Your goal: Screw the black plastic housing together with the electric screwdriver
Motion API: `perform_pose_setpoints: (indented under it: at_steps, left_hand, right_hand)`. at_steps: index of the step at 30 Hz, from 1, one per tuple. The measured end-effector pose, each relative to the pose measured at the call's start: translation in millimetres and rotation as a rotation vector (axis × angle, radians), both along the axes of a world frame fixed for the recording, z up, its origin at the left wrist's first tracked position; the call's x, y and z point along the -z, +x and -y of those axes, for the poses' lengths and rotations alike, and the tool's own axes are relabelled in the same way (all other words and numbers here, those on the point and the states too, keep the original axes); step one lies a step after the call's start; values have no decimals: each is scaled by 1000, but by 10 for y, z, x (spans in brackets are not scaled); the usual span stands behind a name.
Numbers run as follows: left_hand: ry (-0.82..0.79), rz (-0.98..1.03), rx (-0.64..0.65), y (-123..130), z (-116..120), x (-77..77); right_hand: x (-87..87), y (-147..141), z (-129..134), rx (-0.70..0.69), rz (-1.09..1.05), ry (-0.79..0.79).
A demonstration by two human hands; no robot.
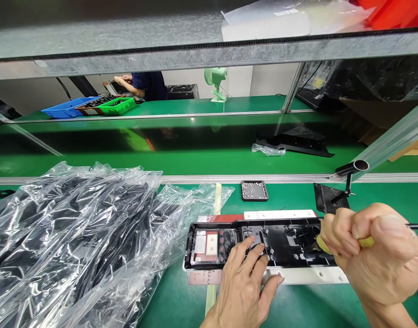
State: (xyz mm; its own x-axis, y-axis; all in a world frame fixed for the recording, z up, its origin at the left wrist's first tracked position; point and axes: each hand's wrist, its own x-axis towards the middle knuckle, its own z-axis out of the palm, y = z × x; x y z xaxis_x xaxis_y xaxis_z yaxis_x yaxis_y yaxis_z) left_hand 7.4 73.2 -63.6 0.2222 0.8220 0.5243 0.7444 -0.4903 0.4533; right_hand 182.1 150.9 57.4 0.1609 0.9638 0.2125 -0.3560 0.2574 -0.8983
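Note:
A long black plastic housing [280, 243] lies open side up on a white fixture [307, 274] with a reddish plate at its left end. My left hand [245, 284] rests on the housing's near edge, fingers spread and fingertips inside it. My right hand [369, 250] is wrapped round a yellow screwdriver [323, 245] over the housing's right end. A black cord [417, 226] shows beside that hand; the fist hides most of the tool, and its tip is hard to make out. Behind the housing sits a small black tray [254, 190] of tiny screws.
Black parts in clear plastic bags [75, 237] cover the left of the bench. A black holder [332, 196] on a metal post stands at the right. A shelf [195, 54] crosses overhead. Beyond are bins, a green fan [215, 82] and another person [147, 85].

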Motion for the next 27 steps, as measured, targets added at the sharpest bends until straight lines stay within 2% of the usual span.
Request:
perform_pose_setpoints:
  at_steps: [27]
  left_hand:
    - [-17, -1, 4, 5, 11, 2]
  right_hand:
    - [-7, -10, 0, 4, 2, -11]
